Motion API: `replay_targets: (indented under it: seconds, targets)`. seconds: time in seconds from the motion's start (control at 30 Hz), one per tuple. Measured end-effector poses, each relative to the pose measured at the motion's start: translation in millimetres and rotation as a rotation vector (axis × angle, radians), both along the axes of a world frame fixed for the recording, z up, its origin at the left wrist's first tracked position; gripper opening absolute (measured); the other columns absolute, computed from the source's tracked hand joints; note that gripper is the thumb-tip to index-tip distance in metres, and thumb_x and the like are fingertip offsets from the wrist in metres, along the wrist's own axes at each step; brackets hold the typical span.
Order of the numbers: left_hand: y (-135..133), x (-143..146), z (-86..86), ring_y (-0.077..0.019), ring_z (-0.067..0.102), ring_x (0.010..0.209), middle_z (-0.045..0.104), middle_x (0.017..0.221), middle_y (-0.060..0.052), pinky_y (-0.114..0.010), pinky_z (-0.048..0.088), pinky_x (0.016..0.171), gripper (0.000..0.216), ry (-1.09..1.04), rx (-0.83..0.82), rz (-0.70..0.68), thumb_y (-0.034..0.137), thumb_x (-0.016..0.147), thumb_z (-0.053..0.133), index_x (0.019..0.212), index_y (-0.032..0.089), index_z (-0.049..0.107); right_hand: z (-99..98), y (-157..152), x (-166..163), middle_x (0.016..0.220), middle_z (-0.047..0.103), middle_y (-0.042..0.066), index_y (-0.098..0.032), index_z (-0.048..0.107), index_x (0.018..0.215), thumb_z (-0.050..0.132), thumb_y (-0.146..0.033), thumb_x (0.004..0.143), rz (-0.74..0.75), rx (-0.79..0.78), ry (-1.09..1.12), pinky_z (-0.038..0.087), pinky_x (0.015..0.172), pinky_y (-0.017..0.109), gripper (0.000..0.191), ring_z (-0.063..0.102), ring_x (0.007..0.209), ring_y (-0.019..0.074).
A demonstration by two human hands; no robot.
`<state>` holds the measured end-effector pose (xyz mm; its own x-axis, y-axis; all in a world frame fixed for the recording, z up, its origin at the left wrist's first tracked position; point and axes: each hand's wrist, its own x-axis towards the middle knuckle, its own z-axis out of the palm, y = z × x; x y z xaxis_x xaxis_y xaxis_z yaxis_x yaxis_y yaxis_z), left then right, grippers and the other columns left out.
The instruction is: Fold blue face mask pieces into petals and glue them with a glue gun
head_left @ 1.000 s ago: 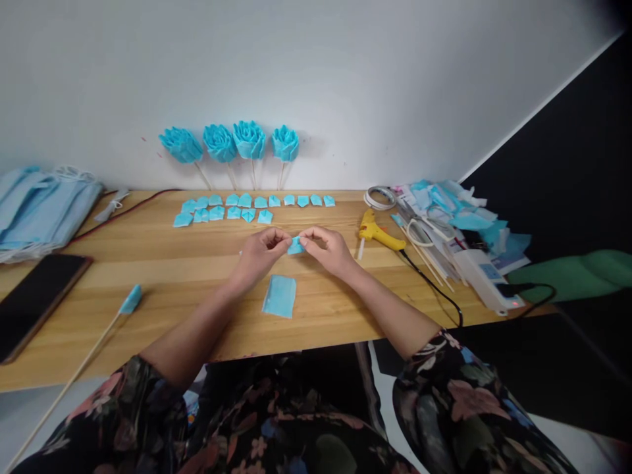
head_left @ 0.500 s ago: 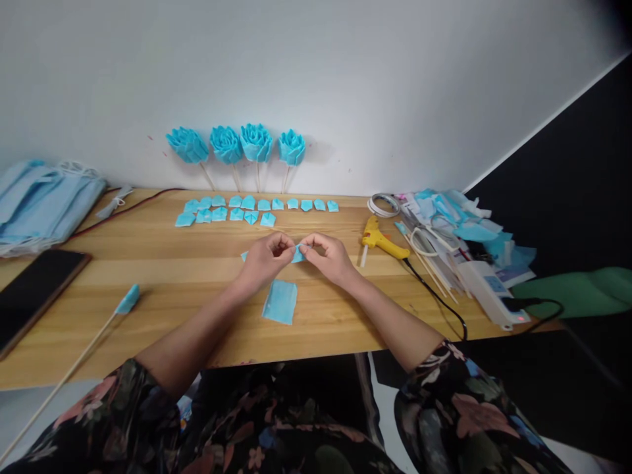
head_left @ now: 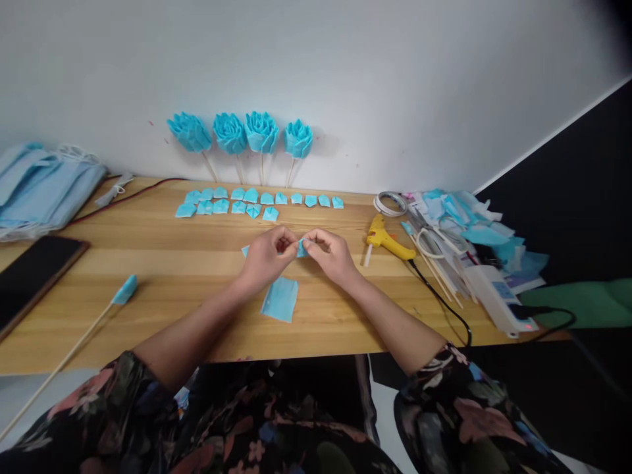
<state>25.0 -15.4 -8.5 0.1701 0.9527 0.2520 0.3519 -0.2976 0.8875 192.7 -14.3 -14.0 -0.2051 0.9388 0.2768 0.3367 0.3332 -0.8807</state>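
Over the middle of the wooden table [head_left: 162,270], my left hand [head_left: 266,255] and my right hand [head_left: 332,253] meet fingertip to fingertip. Both pinch a small blue piece of fabric [head_left: 300,248] held between them. Just below the hands a larger blue fabric rectangle [head_left: 280,299] lies flat on the table. A second small blue scrap [head_left: 245,250] peeks out left of my left hand. Behind the hands, several folded blue petals [head_left: 254,202] lie in two rows.
Several blue fabric flowers [head_left: 245,132] on sticks lean against the wall. A yellow glue gun [head_left: 386,239] with a black cord lies right of my hands, beside a pile of scraps and scissors [head_left: 459,227]. At left are stacked masks [head_left: 44,187], a phone [head_left: 34,271] and a blue-tipped stick [head_left: 101,315].
My hands have stayed together on the small blue piece, fingers shifting slightly over it. The camera has tilted a little, sliding the scene rightward.
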Motion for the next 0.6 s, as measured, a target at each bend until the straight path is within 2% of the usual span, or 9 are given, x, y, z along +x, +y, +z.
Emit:
replay_targets:
  seconds: [0.13, 0.33, 0.47, 0.6]
  targets:
    - [3.3, -2.5, -3.4, -0.0114, 0.051, 0.062, 0.058, 0.067, 0.001, -0.025, 0.039, 0.059, 0.014, -0.164, -0.094, 0.012, 0.029, 0.078, 0.061, 0.071, 0.018, 0.058, 0.1, 1.1, 2.1, 0.079, 0.066, 0.000, -0.019, 0.066, 0.084, 0.057, -0.039, 0.087, 0.046, -0.074, 0.125, 0.044, 0.071, 0.026, 0.022, 0.059, 0.074, 0.0141]
    - [3.9, -3.1, -4.0, -0.0117, 0.052, 0.064, 0.061, 0.068, 0.000, -0.026, 0.040, 0.061, 0.019, -0.269, -0.176, -0.063, 0.035, 0.075, 0.067, 0.069, 0.017, 0.061, -3.0, 2.9, 1.3, 0.078, 0.067, 0.001, -0.019, 0.064, 0.081, 0.063, -0.037, 0.083, 0.008, -0.064, 0.089, 0.045, 0.070, 0.026, 0.018, 0.060, 0.073, 0.0142]
    - [4.0, -3.6, -2.1, -0.0120, 0.053, 0.064, 0.061, 0.068, 0.000, -0.026, 0.041, 0.063, 0.018, -0.252, -0.197, -0.086, 0.034, 0.076, 0.064, 0.070, 0.017, 0.061, -0.9, 2.4, 1.7, 0.078, 0.068, 0.001, -0.019, 0.063, 0.078, 0.062, -0.035, 0.082, -0.001, -0.039, 0.053, 0.045, 0.071, 0.027, 0.017, 0.060, 0.073, 0.0144]
    - [1.2, -1.2, -1.2, -0.0122, 0.053, 0.062, 0.061, 0.067, 0.000, -0.025, 0.039, 0.059, 0.014, -0.111, -0.153, -0.053, 0.029, 0.077, 0.060, 0.068, 0.018, 0.059, 2.8, 0.2, 1.2, 0.074, 0.066, 0.000, -0.019, 0.059, 0.075, 0.058, -0.031, 0.081, 0.000, -0.001, -0.042, 0.044, 0.068, 0.026, 0.013, 0.058, 0.070, 0.0141]
